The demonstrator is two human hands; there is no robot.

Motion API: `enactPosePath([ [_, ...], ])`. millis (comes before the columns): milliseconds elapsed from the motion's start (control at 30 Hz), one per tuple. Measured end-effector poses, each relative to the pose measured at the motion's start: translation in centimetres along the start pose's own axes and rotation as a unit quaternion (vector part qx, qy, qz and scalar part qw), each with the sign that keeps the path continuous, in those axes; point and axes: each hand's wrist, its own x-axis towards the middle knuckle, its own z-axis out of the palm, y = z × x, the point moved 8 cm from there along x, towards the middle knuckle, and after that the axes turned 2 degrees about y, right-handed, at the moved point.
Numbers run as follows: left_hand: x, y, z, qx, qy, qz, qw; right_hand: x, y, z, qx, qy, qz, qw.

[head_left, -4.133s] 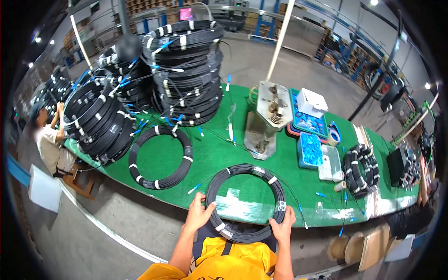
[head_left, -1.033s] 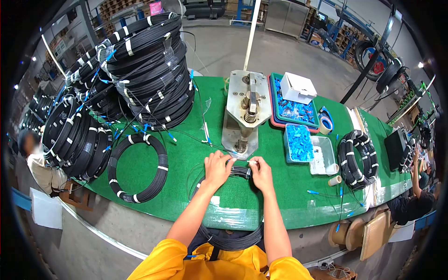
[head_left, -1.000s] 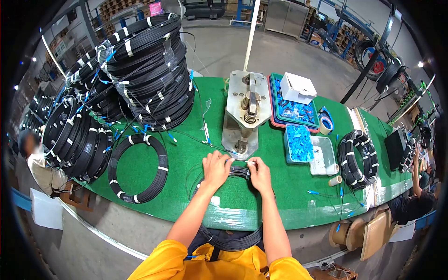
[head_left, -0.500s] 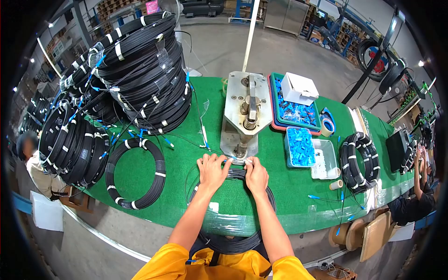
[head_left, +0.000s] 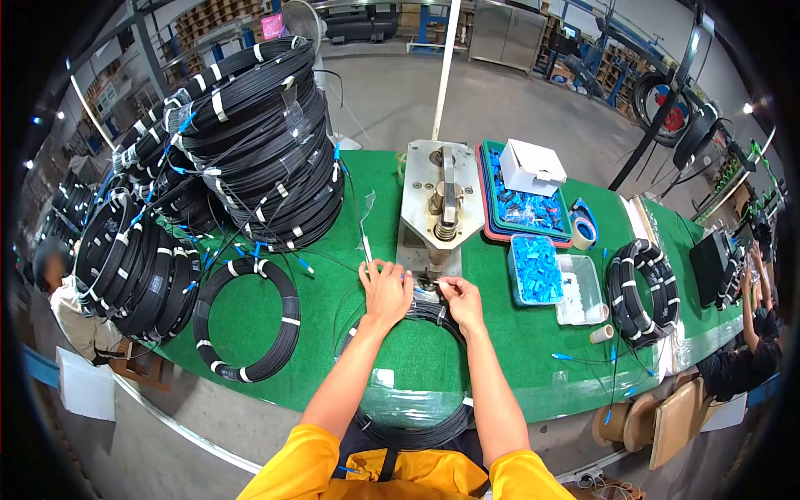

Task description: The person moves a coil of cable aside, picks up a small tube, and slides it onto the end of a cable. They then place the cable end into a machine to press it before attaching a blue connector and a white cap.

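A metal hand press (head_left: 442, 200) with a lever on top stands on the green table in front of me. At its foot, my left hand (head_left: 386, 292) is closed with bent fingers on a thin black cable; a bit of blue shows beside the fingertips. My right hand (head_left: 463, 302) pinches a small white piece (head_left: 441, 283) between thumb and forefinger, close to the press base. Below both hands lies a coil of black cable (head_left: 417, 435), partly on the table and partly over its front edge. My fingers hide the cable end.
Tall stacks of black cable coils (head_left: 258, 158) stand at left, with a single coil (head_left: 247, 321) nearer me. To the right are a tub of blue connectors (head_left: 536, 268), a tub of white parts (head_left: 581, 292), a white box (head_left: 531, 167) and another coil (head_left: 643, 292). Other people sit at both sides.
The view has tilted up slightly. My hands have moved a little further toward the press base, and my right fingers have gone from curled over the cable to a pinch on the white piece.
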Motion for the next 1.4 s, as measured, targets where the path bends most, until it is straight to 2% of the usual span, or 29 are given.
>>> enactPosePath([
  [67, -0.2, -0.9, 1.8, -0.04, -0.099, -0.065, 0.992, 0.3, 0.2, -0.1, 0.003, -0.013, 0.016, 1.0],
  [267, -0.4, -0.9, 1.3, -0.027, -0.064, -0.075, 0.995, 0.5, 1.0, 0.7, 0.009, -0.018, 0.017, 1.0],
  [333, 0.0, -0.7, 0.7, -0.021, -0.04, -0.068, 0.997, 0.8, 1.1, 0.6, -0.043, 0.002, 0.011, 0.999],
  [400, 0.0, -0.9, 1.3, -0.029, -0.081, -0.093, 0.992, 1.0, 0.7, 0.6, -0.059, 0.004, 0.002, 0.998],
  [567, 0.0, -1.0, 1.2, -0.031, -0.063, -0.087, 0.994, 0.9, 0.6, 0.5, -0.154, 0.018, -0.016, 0.988],
  [700, 0.0, -1.3, 1.5, -0.032, -0.046, -0.092, 0.994, 0.6, 0.3, 0.5, -0.175, 0.001, 0.007, 0.985],
  [933, -0.1, -1.4, 1.7, -0.027, -0.077, -0.104, 0.991, 0.6, -0.3, 0.3, -0.196, 0.008, -0.017, 0.98],
  [1067, -0.4, -1.1, 1.2, -0.013, -0.053, -0.09, 0.994, 0.2, -0.3, 0.3, -0.223, -0.004, -0.018, 0.975],
  [1200, -0.5, -1.2, 1.1, -0.012, -0.061, -0.089, 0.994, 0.7, 0.4, 0.3, -0.235, 0.041, -0.058, 0.969],
  [1400, -0.9, -1.1, 1.3, -0.002, -0.073, -0.085, 0.994, 1.3, 1.6, 0.2, -0.243, -0.013, 0.003, 0.97],
])
